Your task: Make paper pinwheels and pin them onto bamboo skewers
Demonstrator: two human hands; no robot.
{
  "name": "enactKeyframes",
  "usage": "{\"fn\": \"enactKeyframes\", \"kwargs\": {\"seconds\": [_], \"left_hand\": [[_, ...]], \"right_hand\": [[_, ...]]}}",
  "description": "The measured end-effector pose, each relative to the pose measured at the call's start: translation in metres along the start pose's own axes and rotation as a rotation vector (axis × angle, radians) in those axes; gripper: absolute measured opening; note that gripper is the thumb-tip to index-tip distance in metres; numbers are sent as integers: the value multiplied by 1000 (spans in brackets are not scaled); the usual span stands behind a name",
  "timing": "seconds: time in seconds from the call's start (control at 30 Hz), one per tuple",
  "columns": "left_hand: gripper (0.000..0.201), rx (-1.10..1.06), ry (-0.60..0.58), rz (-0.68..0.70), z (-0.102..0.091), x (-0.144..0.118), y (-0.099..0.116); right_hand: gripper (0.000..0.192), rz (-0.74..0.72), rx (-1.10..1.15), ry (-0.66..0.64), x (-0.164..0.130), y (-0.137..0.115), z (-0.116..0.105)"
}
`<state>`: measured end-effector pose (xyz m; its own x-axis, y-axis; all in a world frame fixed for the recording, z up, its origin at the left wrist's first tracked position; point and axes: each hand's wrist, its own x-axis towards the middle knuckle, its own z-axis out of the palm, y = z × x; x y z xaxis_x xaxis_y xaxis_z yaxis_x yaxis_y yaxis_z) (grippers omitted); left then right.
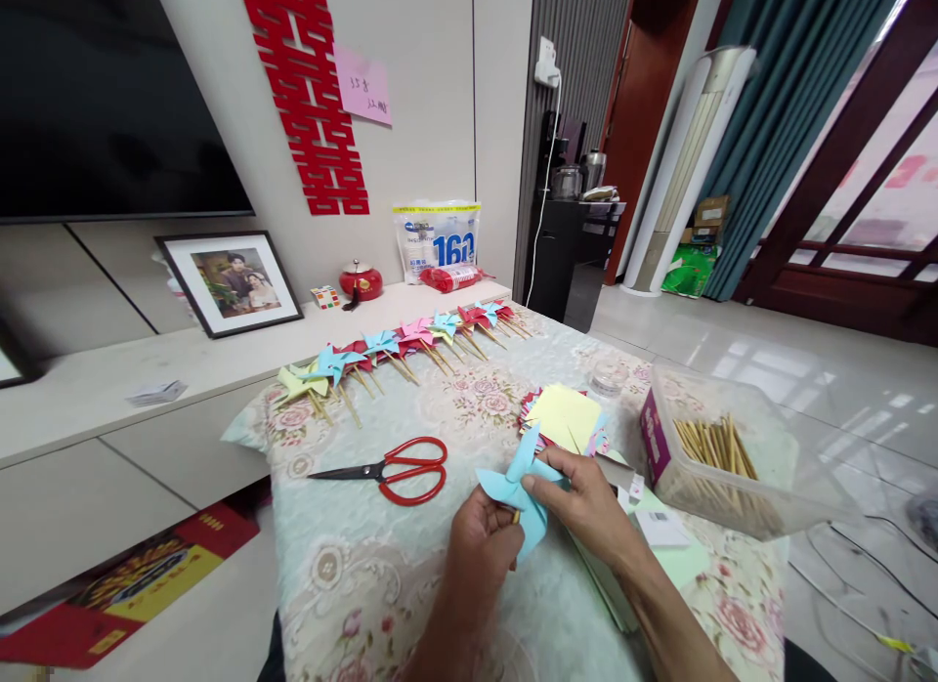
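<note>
A light blue paper pinwheel is held over the floral tablecloth near the table's front. My left hand grips it from below, where a bit of wooden stick shows. My right hand pinches the pinwheel's right blade. Just behind the hands lies a stack of coloured paper squares, yellow on top.
Red-handled scissors lie left of my hands. A row of finished pinwheels on sticks runs along the table's far edge. A clear plastic box of wooden sticks stands at right. A small clear tape roll sits behind the paper.
</note>
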<state>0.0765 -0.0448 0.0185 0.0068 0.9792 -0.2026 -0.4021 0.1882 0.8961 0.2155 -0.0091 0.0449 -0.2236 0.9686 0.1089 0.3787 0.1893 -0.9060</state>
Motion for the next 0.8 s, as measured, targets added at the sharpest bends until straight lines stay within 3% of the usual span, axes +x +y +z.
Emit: {"fn": "enactKeyframes", "kwargs": {"seconds": [0.27, 0.53, 0.8], "left_hand": [[30, -170, 19, -77, -4, 2, 4], [21, -187, -77, -61, -2, -1, 9], [28, -202, -20, -100, 0, -2, 11]], "right_hand": [[36, -85, 177, 91, 0, 9, -5], [35, -247, -57, 127, 4, 17, -3], [32, -307, -90, 151, 6, 28, 1]]}}
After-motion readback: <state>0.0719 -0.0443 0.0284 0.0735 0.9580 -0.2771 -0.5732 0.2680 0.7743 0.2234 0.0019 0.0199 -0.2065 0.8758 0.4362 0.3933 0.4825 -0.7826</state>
